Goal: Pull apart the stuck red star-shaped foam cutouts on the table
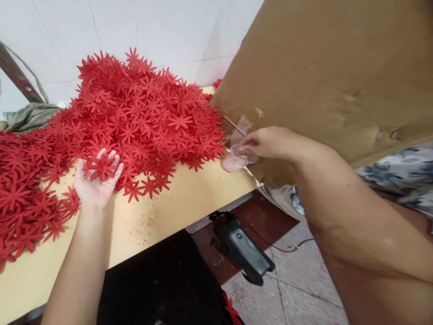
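A large heap of red star-shaped cut-out flowers (142, 108) covers the left and back of a pale wooden table (176, 198). My left hand (96, 183) lies palm up at the heap's near edge, fingers spread, with one red flower (101, 167) resting on the palm. My right hand (270, 142) reaches across to the table's right end and grips a small clear plastic cup (237, 159) from above, tilted, just past the table edge. A thin metal rod (233, 125) pokes out behind the cup.
A big brown cardboard sheet (331, 67) leans at the right, above patterned cloth (399, 174). A black foot pedal (241, 248) with a cable lies on the tiled floor below the table. White tiled wall behind; grey-green cloth (29, 115) at far left.
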Motion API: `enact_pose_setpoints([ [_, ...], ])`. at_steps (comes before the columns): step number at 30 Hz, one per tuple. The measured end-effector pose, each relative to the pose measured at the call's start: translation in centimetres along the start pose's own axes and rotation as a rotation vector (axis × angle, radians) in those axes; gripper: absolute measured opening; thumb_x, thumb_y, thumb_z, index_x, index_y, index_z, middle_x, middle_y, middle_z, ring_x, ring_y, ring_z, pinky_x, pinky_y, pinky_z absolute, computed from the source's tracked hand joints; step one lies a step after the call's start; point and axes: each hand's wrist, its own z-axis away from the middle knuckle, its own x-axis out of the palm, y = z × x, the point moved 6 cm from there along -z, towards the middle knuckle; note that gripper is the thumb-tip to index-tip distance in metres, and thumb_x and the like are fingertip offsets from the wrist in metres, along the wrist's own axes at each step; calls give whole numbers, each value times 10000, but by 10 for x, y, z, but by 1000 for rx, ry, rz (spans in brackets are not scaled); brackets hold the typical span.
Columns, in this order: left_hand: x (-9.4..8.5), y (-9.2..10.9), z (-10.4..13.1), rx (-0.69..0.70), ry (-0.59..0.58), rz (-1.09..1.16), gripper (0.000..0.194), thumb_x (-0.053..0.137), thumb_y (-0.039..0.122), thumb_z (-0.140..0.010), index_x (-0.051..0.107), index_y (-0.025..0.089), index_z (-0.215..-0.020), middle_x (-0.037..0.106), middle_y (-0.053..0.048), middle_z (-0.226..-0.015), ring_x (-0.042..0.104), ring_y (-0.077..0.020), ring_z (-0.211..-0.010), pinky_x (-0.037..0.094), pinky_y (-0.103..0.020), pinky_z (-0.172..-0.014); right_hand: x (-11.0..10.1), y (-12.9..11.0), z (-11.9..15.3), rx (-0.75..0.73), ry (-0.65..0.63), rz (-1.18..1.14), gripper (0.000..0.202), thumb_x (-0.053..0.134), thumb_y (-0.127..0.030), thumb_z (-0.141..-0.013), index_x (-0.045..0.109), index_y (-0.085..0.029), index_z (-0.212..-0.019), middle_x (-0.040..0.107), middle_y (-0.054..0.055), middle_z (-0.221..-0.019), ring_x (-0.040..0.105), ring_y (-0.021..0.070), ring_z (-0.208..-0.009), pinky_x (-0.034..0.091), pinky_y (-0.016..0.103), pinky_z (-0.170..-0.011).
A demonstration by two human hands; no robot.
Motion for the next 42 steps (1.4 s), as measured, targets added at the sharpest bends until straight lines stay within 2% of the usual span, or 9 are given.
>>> enact_pose_setpoints([
  [2,5,-4,3,-20,-46,-14,522,396,536,-830,649,121,-1020,730,-121,-949,683,-221,-935,569,-379,-815,-7,-23,8,-1,2,55,148,643,-249,-765,748,-154,-804,708,83,-736,482,89,-543,328,289,-576],
  [4,9,-12,6,-59,-100,-27,525,400,545,-833,644,129,-1040,723,-127,-987,672,-233,-980,555,-405,-851,-4,-63,13,-108,45,-153,163,644,-270,-774,734,-161,-854,702,75,-785,542,120,-619,388,292,-631],
  [9,13,-31,13,-164,-219,-17,552,374,559,-854,636,130,-1082,687,-143,-1103,629,-243,-1096,523,-387,-912,45,-188,17,-503,54,-639,366,672,-379,-744,675,-167,-1042,667,104,-978,606,205,-836,482,369,-771],
  [14,6,-33,12,-142,-142,34,530,391,613,-847,653,153,-866,707,-98,-937,621,-224,-1099,530,-327,-881,87,-267,19,-532,-8,-743,337,713,-300,-693,654,-165,-996,636,101,-1023,556,252,-1041,378,465,-994],
  [19,13,-35,9,-88,-187,41,439,466,560,-837,648,160,-825,704,-79,-912,604,-230,-1117,489,-371,-958,91,-274,14,-494,-17,-976,86,637,-199,-704,563,-195,-750,622,41,-848,571,201,-882,428,430,-911],
  [23,10,-35,6,-14,-160,-23,259,515,376,-845,663,171,-901,705,-47,-968,624,-174,-1033,479,-332,-941,97,-265,5,-395,-164,-1332,71,558,-197,-740,489,-209,-738,574,2,-741,585,152,-721,493,355,-745],
  [26,6,-31,6,76,-122,-158,195,624,263,-767,669,185,-941,699,-17,-989,632,-119,-911,476,-274,-886,103,-259,3,-301,-154,-1446,89,561,-184,-735,480,-211,-759,579,-1,-755,597,138,-722,501,332,-743],
  [32,4,-34,6,156,-68,-342,299,774,247,-618,660,176,-885,700,1,-872,639,-119,-854,452,-296,-923,104,-257,11,-318,-39,-1407,39,550,-194,-756,519,-196,-780,596,7,-763,574,124,-709,479,306,-716],
  [42,-4,-37,6,99,22,-328,234,751,309,-646,636,195,-815,679,29,-817,611,-82,-710,497,-213,-675,107,-255,15,-363,44,-1277,190,507,-390,-835,504,-207,-788,579,6,-745,547,133,-704,469,314,-718],
])
